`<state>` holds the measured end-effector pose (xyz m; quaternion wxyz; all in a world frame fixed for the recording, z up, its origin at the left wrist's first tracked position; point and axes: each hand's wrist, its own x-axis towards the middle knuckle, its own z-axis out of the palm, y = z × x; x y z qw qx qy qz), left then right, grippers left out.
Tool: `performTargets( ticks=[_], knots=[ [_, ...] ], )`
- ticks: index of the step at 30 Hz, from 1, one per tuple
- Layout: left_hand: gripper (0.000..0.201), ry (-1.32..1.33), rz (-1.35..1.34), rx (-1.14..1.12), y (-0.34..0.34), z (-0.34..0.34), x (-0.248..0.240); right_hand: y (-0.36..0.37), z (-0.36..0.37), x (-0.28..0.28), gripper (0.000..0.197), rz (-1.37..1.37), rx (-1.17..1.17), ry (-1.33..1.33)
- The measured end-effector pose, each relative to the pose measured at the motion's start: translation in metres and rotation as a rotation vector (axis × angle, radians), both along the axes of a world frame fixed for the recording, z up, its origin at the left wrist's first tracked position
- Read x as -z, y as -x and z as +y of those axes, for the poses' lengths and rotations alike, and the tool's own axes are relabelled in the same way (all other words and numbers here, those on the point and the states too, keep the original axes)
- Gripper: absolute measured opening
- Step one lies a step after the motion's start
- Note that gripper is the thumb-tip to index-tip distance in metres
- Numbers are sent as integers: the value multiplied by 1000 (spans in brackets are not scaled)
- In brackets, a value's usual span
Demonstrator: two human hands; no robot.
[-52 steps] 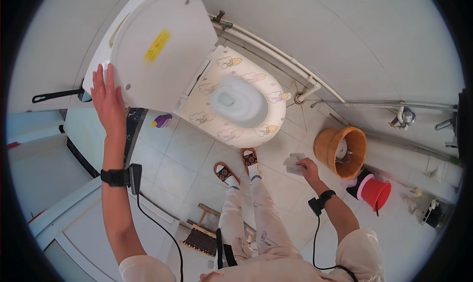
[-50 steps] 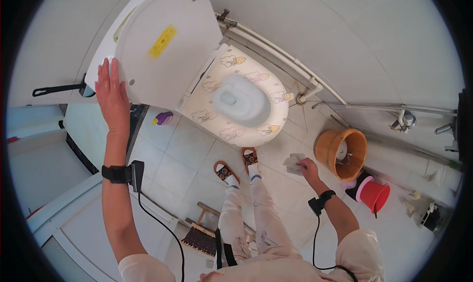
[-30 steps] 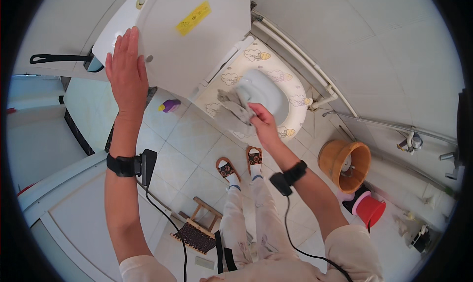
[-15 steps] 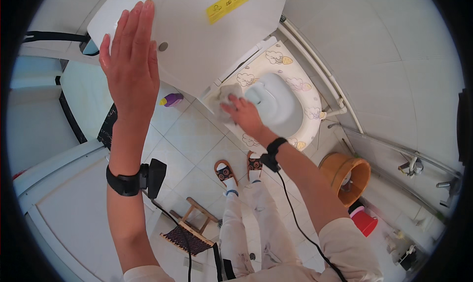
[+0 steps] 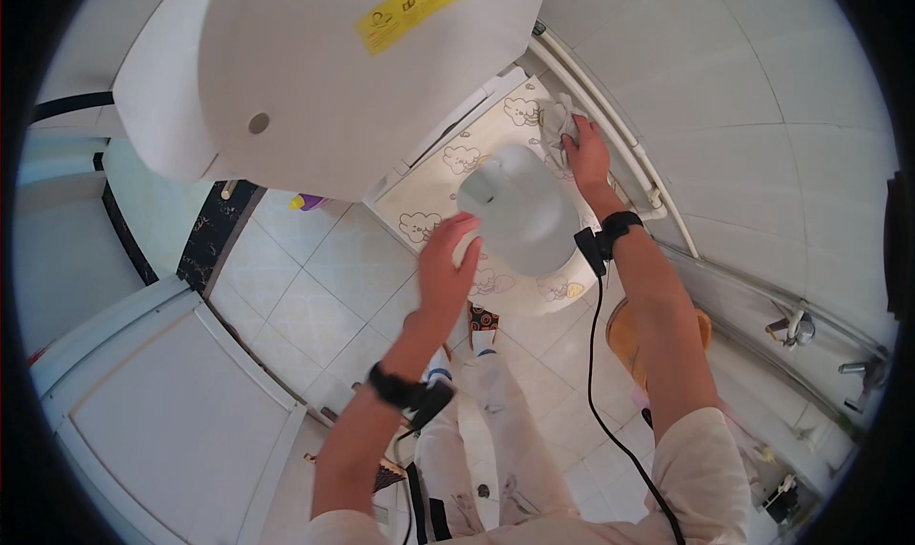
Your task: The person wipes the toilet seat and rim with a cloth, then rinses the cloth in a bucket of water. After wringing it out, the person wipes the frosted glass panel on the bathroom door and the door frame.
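Observation:
A pale, crumpled cloth (image 5: pixel 558 131) lies against the far right part of a cream toilet seat (image 5: pixel 434 191) printed with cartoon animals. My right hand (image 5: pixel 588 159) grips that cloth, its fingers closed on it beside the wall pipes. Over the seat's near left edge is my left hand (image 5: pixel 446 271), thumb and fingers apart, nothing in it; whether it touches the seat I cannot tell. Inside the seat's opening shows the white bowl (image 5: pixel 534 216). The raised white lid (image 5: pixel 305 59), bearing a yellow label (image 5: pixel 410 11), stands behind the seat.
White pipes (image 5: pixel 624 145) run along the tiled wall at right. A wooden bucket (image 5: pixel 627 345) stands near, partly behind my right arm. A purple bottle with a yellow cap (image 5: pixel 307 202) is on the floor by the lid. A white door panel (image 5: pixel 181 412) fills the lower left.
My left hand has come off the lid, down and right to the seat's near left edge. My right hand has carried the cloth from the seat's left side to its far right.

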<state>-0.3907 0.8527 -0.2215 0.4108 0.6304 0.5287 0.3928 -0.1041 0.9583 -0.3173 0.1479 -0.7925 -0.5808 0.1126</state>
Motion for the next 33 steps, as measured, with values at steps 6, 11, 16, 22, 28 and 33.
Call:
performTargets(
  ticks=[6, 11, 16, 22, 28, 33],
  knots=[
    [25, 1016, -1190, -609, -91, 35, 127, -1, 5, 15, 42, 38, -28, -73],
    [23, 839, -1574, -733, -108, 59, 186, -1, 3, 15, 42, 97, -26, -81],
    [19, 769, -1201, -625, -107, 62, 204, 0, 2, 16, 43, 122, -30, -111],
    [15, 879, -1311, -691, -102, 70, 190, -2, 1, 18, 43, 133, -35, -90],
    [10, 968, -1165, -675, -93, 68, 197, -3, 1, 18, 43, 141, -42, -90],
    [5, 1025, -1008, -551, -90, 54, 190, -3, 2, 18, 43, 147, -64, -119]
  ],
)
